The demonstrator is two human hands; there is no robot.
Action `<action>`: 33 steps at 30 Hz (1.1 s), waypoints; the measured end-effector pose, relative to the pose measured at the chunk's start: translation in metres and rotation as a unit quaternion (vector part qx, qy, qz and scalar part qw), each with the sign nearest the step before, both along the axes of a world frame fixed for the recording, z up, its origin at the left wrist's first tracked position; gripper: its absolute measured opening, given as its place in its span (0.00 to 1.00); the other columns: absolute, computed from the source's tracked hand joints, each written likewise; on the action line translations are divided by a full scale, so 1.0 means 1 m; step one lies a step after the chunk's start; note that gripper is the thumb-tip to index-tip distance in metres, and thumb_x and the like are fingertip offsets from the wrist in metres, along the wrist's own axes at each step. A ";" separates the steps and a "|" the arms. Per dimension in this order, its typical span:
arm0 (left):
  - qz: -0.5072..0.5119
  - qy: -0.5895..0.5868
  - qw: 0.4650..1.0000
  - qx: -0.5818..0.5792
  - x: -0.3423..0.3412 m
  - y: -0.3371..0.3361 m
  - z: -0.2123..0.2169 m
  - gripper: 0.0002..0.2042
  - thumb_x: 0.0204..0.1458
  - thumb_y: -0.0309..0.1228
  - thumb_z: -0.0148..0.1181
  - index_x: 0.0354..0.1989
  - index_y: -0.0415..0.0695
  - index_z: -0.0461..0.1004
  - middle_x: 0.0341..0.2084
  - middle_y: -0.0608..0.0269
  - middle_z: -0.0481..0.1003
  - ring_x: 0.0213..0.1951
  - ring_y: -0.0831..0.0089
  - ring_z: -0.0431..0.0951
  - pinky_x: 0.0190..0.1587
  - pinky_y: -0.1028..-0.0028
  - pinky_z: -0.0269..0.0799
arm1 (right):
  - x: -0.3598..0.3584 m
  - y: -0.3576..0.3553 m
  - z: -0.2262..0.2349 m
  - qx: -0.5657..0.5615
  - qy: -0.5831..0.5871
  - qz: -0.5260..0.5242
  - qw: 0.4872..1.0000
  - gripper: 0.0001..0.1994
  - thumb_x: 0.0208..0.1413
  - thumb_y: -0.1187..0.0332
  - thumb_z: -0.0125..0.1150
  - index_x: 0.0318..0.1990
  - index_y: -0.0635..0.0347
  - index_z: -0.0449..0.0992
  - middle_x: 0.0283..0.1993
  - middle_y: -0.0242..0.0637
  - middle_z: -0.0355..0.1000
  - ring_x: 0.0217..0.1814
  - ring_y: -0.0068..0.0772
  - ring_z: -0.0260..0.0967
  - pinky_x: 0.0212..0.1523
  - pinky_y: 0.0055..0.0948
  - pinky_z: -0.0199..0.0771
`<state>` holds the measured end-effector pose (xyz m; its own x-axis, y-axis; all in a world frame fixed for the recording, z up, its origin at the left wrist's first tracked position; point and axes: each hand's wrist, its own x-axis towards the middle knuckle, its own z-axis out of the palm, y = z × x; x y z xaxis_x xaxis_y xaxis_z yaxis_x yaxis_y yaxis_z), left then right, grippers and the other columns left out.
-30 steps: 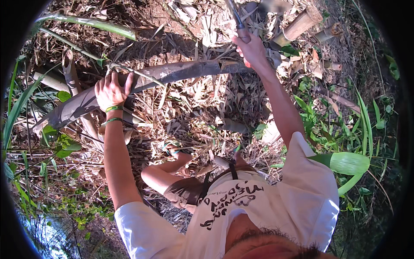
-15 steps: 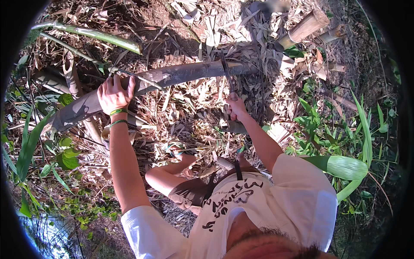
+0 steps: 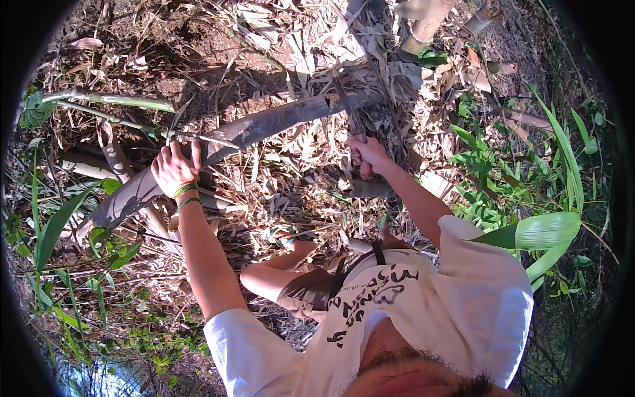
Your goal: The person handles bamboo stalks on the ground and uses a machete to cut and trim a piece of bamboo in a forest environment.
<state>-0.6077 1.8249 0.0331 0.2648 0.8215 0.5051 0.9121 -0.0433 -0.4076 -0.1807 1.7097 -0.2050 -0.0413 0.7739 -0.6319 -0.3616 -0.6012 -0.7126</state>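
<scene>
Leaf-littered ground, hard sun and shade. Person's left hand (image 3: 176, 167) lies back-up on a grey-brown bamboo culm (image 3: 264, 124), fingers bent over its far side, thumb set apart: grip holding the culm, how firmly cannot be told. Two wristbands (image 3: 186, 190), yellow-green and green, on that wrist.

Right hand (image 3: 368, 157): grip closed around the handle of a machete (image 3: 347, 104). Dark blade points away from the body, slanting up and left across the culm near its right end, just right of a pale-edged notch (image 3: 328, 100). Whether the edge touches the bark cannot be told.

Culm lies slantwise in front of the person, lower at picture left, its right end among dry bamboo leaves (image 3: 291, 165). A thin stick (image 3: 211, 139) crosses it just beside the left hand; a split green stem (image 3: 126, 101) lies beyond, upper left. Short bamboo piece (image 3: 369, 188) near the right hand, on the body side. Cut bamboo stump (image 3: 423, 33) upper right.

Writing: bold black hand-drawn lettering (image 3: 374, 298) in several lines across the chest of an off-white T-shirt (image 3: 456, 311), with one much smaller, thinner line and a lobed, flower-like outline. Brown shorts (image 3: 301, 294) below.
</scene>
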 end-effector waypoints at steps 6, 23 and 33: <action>0.009 0.026 1.000 0.014 0.004 0.003 -0.004 0.25 0.57 0.60 0.51 0.36 0.48 0.77 0.35 0.56 0.79 0.39 0.56 0.81 0.46 0.57 0.73 | -0.005 -0.080 -0.035 -0.078 -0.003 0.009 0.997 0.11 0.61 0.65 0.65 0.29 0.59 0.72 0.18 0.28 0.63 0.15 0.22 0.60 0.18 0.28 0.62; 0.003 0.057 0.998 0.026 -0.006 0.001 -0.007 0.23 0.57 0.59 0.54 0.32 0.49 0.76 0.30 0.60 0.78 0.36 0.59 0.80 0.43 0.59 0.72 | 0.140 0.025 0.290 0.200 -0.394 0.003 0.897 0.23 0.63 0.51 0.64 0.23 0.54 0.64 0.18 0.23 0.60 0.18 0.15 0.60 0.22 0.23 0.67; -0.014 0.054 0.998 0.017 0.016 0.013 -0.007 0.23 0.56 0.58 0.54 0.34 0.48 0.78 0.31 0.58 0.78 0.36 0.57 0.80 0.45 0.58 0.73 | 0.006 0.037 -0.036 0.040 -0.126 -0.064 0.989 0.09 0.55 0.74 0.60 0.28 0.59 0.65 0.19 0.29 0.63 0.16 0.22 0.59 0.18 0.29 0.60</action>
<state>-0.5914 1.8379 0.0258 0.3423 0.7962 0.4989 0.8610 -0.0533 -0.5057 -0.1743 1.7468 -0.2406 0.2107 0.8107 -0.5462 -0.2355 -0.5002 -0.8333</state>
